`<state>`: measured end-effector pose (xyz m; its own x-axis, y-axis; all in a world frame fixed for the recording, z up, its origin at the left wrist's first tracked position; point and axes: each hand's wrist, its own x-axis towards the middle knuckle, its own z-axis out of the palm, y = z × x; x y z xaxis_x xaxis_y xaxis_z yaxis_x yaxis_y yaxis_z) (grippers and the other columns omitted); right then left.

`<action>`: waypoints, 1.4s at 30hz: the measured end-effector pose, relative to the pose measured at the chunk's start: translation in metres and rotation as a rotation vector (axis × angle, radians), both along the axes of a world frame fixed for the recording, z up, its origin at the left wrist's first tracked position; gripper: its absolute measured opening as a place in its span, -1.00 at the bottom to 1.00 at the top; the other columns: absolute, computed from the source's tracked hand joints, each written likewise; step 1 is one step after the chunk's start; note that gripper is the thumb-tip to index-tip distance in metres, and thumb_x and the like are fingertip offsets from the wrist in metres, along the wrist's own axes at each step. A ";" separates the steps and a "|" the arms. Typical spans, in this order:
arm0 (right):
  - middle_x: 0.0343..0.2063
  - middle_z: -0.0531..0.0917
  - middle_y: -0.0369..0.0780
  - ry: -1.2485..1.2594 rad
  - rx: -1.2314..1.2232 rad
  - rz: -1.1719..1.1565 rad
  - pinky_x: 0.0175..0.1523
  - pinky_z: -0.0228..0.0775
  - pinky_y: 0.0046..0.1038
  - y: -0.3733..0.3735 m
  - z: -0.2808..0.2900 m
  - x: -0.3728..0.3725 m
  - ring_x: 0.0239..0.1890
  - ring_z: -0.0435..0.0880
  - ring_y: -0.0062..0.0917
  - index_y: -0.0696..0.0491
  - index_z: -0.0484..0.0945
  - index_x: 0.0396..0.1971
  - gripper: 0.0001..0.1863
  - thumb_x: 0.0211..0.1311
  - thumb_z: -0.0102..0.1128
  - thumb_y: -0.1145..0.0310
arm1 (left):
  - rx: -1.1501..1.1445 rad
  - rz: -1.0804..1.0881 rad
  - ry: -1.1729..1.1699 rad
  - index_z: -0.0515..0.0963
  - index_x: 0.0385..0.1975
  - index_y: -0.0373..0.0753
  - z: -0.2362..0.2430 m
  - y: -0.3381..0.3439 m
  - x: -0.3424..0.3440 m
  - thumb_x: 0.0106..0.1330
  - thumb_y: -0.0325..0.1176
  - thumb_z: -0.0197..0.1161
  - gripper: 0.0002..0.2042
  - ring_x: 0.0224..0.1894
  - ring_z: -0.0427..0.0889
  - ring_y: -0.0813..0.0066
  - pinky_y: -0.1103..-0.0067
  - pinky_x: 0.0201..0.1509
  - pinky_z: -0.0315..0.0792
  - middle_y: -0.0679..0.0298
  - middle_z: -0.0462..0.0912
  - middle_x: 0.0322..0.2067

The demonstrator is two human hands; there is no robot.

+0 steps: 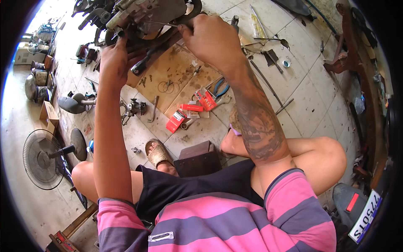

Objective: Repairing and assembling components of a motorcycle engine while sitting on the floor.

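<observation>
A grease-stained metal engine (147,14) stands at the top of the view, its upper part cut off by the edge. My left hand (115,61) reaches up to its lower left side and grips it near a round metal end, the fingers partly hidden beneath. At the engine's right side, my right hand (212,40) is closed, its thumb at the end of a thin metal piece (161,23) lying across the engine. Most of its fingers are hidden. Below hangs a black-ended lever (140,67).
Stained cardboard (161,75) lies under the engine, with red boxes (176,121), blue-handled pliers (220,87) and a carburetor (135,107) nearby. Long rods (266,84) lie on the tiles at right. A fan (42,158) stands at left; a dark block (197,161) sits before my lap.
</observation>
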<state>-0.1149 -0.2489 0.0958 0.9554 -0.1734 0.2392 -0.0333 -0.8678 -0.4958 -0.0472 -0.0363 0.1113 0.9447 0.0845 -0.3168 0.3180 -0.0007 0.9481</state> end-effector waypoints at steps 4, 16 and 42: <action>-0.44 0.75 0.00 0.019 0.079 0.009 -0.13 0.63 -0.13 -0.003 -0.009 -0.005 -0.30 0.77 -0.08 0.09 0.75 -0.32 -0.60 0.36 0.18 0.03 | 0.120 -0.054 -0.196 0.64 -0.19 -0.43 -0.011 0.004 0.008 0.50 -0.27 0.18 -0.72 -0.44 0.76 0.11 0.35 -0.27 0.71 0.06 0.76 -0.40; -0.44 0.74 -0.01 0.029 0.120 0.033 -0.10 0.60 -0.12 -0.003 -0.017 -0.006 -0.29 0.75 -0.06 0.04 0.75 -0.28 -0.63 0.36 0.19 0.03 | 0.663 -0.051 -0.155 0.65 -0.16 -0.48 -0.005 0.003 0.001 0.41 -0.08 0.32 -0.55 -0.41 0.77 0.19 0.36 -0.25 0.64 -0.02 0.74 -0.41; -0.43 0.73 -0.01 0.071 0.166 0.044 -0.12 0.57 -0.10 -0.004 -0.021 -0.004 -0.28 0.73 -0.03 0.01 0.76 -0.22 -0.62 0.39 0.15 0.02 | -0.103 0.010 0.043 0.43 0.17 -0.39 -0.010 -0.002 0.000 0.59 -0.22 0.05 -0.63 -0.21 0.75 0.06 0.23 -0.08 0.69 0.01 0.70 -0.16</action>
